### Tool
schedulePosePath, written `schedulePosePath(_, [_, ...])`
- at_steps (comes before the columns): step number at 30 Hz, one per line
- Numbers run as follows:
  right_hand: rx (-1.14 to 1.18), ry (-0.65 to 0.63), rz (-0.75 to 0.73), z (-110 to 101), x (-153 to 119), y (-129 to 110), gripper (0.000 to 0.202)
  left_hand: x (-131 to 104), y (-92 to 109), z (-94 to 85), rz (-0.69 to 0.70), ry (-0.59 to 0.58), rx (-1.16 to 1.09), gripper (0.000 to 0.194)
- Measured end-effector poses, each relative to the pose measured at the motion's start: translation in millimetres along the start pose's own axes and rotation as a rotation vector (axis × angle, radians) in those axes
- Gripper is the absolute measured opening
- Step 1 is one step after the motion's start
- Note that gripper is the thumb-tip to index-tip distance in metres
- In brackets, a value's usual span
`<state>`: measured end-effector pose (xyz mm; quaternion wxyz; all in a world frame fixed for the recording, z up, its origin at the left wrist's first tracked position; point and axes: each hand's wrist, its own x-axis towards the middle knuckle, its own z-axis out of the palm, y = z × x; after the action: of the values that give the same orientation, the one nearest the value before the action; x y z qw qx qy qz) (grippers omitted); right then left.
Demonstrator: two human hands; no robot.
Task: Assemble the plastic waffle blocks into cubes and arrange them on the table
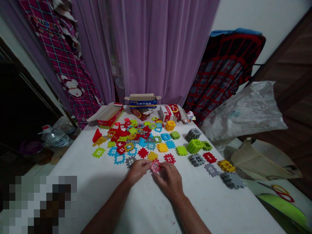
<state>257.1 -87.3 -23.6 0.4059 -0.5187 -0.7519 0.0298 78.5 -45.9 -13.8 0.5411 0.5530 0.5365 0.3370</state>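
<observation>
Grip of both hands (pixel 154 174) grasping a pinkish-red, notched, window-patterned piece (pixel 156 166).

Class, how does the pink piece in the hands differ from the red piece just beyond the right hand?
The pink piece is paler than the red piece. The left hand and right hand hold the pink piece; the red piece lies on the table. Both have toothed edges and openings.

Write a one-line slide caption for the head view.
Both hands, left and right, hold a pink-red window-patterned piece above a white table strewn with colourful interlocking pieces.
</observation>
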Motion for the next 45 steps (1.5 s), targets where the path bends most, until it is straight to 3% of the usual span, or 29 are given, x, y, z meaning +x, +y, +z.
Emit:
schedulePosePath(6, [-0.036,0.03,0.025,2.5,-2.1,5.5,0.026,2.0,2.8,3.2,-0.015,-0.021,-0.017,0.044])
schedulePosePath(11, [-0.149,0.16,0.349,-1.6,2.8,27.3,0.038,-0.8,6.8,2.3,-0.042,0.044,-0.044,0.056])
schedulePosePath(14, [-0.203,0.116,0.456,-3.5,6.0,37.6,0.046,-2.7,6.8,0.2,-0.031,0.055,-0.057,0.056])
schedulePosePath(39, [-0.286,0.024,0.431,-1.2,7.5,40.1,0.037,-4.7,4.6,1.0,-0.044,0.096,-0.21,0.047])
schedulePosePath(42, [-0.322,-0.015,0.458,-2.1,8.6,39.2,0.037,-4.4,3.2,-10.3,0.004,0.153,-0.16,0.044])
schedulePosePath(45, [-0.349,-0.055,0.471,-2.8,9.4,38.7,0.037,-7.2,4.0,-43.1,0.072,0.353,0.068,0.033])
